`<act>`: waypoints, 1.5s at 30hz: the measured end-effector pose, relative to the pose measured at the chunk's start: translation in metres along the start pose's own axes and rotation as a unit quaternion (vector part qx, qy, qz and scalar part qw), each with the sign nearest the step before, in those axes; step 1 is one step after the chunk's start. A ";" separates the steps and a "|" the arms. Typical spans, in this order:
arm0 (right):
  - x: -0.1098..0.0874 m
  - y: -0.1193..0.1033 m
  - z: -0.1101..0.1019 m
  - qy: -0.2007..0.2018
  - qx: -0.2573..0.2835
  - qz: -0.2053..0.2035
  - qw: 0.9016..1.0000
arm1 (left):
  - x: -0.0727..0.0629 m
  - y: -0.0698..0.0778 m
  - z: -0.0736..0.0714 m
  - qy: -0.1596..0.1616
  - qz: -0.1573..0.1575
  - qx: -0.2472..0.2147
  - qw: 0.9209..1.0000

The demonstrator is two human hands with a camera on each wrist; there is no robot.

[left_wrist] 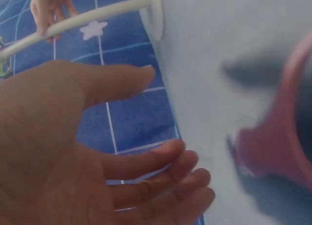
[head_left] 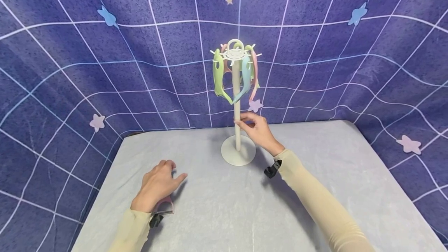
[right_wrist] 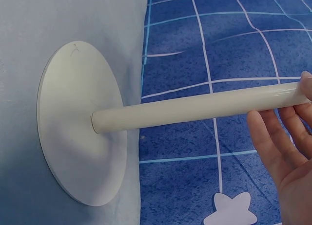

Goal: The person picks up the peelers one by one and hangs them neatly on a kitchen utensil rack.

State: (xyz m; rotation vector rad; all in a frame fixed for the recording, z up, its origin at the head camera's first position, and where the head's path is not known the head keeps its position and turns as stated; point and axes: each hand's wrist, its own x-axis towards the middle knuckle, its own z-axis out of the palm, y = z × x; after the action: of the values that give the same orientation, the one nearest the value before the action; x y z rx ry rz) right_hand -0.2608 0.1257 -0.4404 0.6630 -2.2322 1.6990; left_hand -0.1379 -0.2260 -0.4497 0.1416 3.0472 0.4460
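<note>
A white stand (head_left: 237, 108) with a round base (head_left: 229, 153) rises near the back of the table. My right hand (head_left: 258, 130) pinches its pole below the hanging peelers, thumb in front and fingertips at the far side. From the hooked ring on top hang several peelers, among them a green one (head_left: 218, 75), a blue one (head_left: 246, 73) and a pink one (head_left: 255, 73). Lower left, my left hand (head_left: 157, 184) hovers over the table with fingers spread and loosely bent, nothing in them. Beneath its wrist lies another pink peeler (left_wrist: 265, 147), partly hidden in the head view.
A pale grey cloth covers the table (head_left: 217, 213). Behind and at both sides hangs a blue curtain (head_left: 175, 77) with white grid lines and stars, close behind the stand. Each wrist wears a small black device, as on the right (head_left: 272, 169).
</note>
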 end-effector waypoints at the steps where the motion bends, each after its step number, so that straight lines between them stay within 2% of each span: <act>1: 0.000 0.000 0.000 0.001 -0.002 -0.001 1.000 | -0.002 -0.002 -0.001 -0.007 -0.003 0.004 1.000; 9: 0.000 0.002 0.000 0.001 -0.004 -0.001 1.000 | -0.013 -0.015 -0.006 -0.067 -0.037 0.019 0.997; 12: 0.000 0.002 0.001 -0.001 -0.005 -0.002 1.000 | -0.016 -0.017 -0.005 -0.080 -0.046 0.019 0.996; 22: -0.001 0.001 0.002 -0.003 -0.007 0.001 1.000 | -0.019 -0.020 -0.001 -0.098 -0.042 0.034 0.994; 34: 0.000 0.002 0.001 0.001 -0.009 -0.001 1.000 | -0.019 -0.022 0.002 -0.102 -0.043 0.018 0.994; 45: -0.001 0.003 0.001 0.000 -0.007 0.002 1.000 | -0.019 -0.021 0.002 -0.106 -0.041 0.028 0.993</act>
State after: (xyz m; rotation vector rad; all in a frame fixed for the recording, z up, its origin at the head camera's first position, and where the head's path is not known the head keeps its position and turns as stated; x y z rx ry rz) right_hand -0.2614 0.1256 -0.4434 0.6559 -2.2457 1.6825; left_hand -0.1203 -0.2472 -0.4569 0.0630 2.8448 0.3175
